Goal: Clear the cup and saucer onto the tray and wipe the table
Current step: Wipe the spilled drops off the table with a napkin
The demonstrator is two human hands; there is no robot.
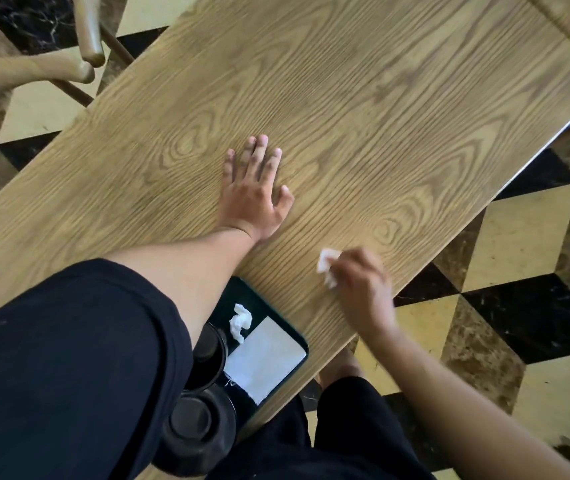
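Pressing a crumpled white tissue (326,265) against the wooden table (363,109), the person's right hand (363,289) is pinching the wad between curled fingers near the table's edge, just beyond the dark tray's (302,336) far corner. The left hand (254,195) is lying flat on the tabletop farther in from the tray, fingers straight and slightly spread, holding nothing, with its bare forearm reaching out of a black sleeve (68,358). The tray is sitting at the near end of the table, partly hidden under that sleeve and forearm. On the tray, two dark round pieces are standing side by side: one (207,355) beside the forearm and another (200,427) nearer the person; these are probably the cup and saucer, though shadow and the sleeve are making it hard to tell which is which. Beside them on the tray a second crumpled tissue (240,322) is lying just off the corner of a flat white napkin (264,360). Beyond the table, away from the tray, pale wooden chair legs (82,39) are standing on a floor (519,237) of black, cream and brown marble diamonds. The right hand is showing slight motion blur.
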